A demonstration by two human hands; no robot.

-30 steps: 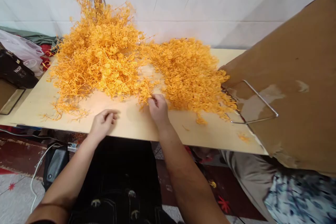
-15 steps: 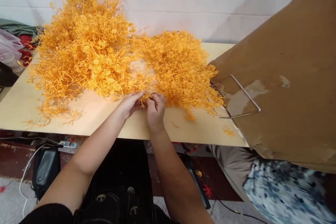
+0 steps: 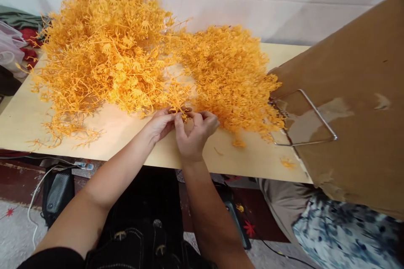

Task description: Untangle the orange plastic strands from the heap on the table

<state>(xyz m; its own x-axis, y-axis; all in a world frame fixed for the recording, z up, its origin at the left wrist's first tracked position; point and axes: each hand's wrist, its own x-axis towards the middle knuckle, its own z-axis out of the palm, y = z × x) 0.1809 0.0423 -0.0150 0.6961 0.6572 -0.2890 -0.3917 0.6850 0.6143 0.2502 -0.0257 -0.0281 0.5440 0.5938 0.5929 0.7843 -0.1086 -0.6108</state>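
Along a white wall [image 3: 268, 12] stretched the pale table [image 3: 249, 157], with a tall brown cardboard box [image 3: 356, 71] at its right end and a bent metal wire [image 3: 318, 115] against the cardboard. Next in size came the tall heap [image 3: 107, 46] of tangled orange stems on the left; just beside it lay the lower, denser heap [image 3: 230, 75]. At the front of the table, below the gap between the two heaps, the right hand [image 3: 197, 134] and the left hand [image 3: 161, 125] met, thumbs almost touching. An orange sprig [image 3: 184, 116] lay right at the fingertips, just short of the tall heap's front fringe; whether it joined that fringe could not be told. The right grip was drawn nearly closed, thumb and forefinger pinching the sprig between them. The left grip was curled in from the other side, its fingertips partly hidden, so whether it too had hold could not be told. Smallest, an orange scrap [image 3: 287, 162] lay near the box, well apart from both hands.
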